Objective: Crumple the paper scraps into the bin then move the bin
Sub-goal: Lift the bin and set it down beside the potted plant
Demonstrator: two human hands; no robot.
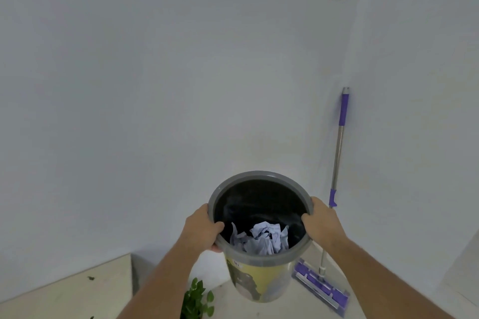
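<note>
- The bin is gripped at its grey rim by the left hand and the right hand, thumbs hooked inside, one hand on each side, and it appears to be held clear of the floor.
- A slip is judged possible, since only the rim is pinched and the bin's base is left unsupported.
- Crumpled paper scraps are seen low inside against the black liner; they could be spilled if the bin is tipped forward.
- The purple flat mop, leaned on the wall just right of the bin, could be knocked over.
- The green plant below could be brushed on lowering.
</note>
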